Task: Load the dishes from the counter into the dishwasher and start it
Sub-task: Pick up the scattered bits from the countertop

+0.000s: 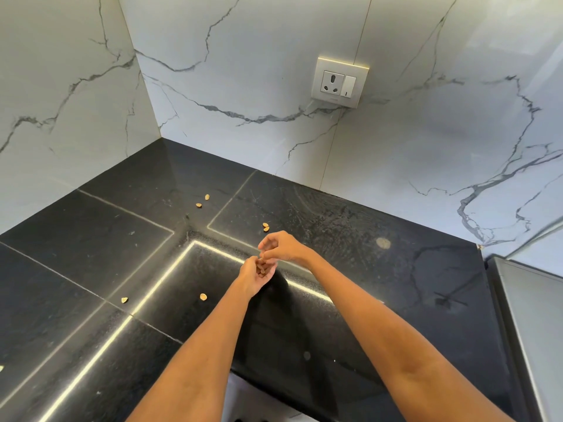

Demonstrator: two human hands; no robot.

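Both my hands meet over the black stone counter (91, 245). My left hand (256, 274) is cupped palm up and holds several small tan nut shells (261, 267). My right hand (278, 246) hovers just above it, fingertips pinched together over the cupped shells. More loose shells lie on the counter: two (203, 201) near the back, two (266, 227) just beyond my right hand, one (203, 296) near my left wrist and one (124, 300) farther left. No dishes and no dishwasher are in view.
White marble-look walls meet in a corner behind the counter, with a socket and switch plate (338, 82) on the back wall. A grey steel surface (530, 315) adjoins the counter at the right. The counter's front edge runs below my forearms.
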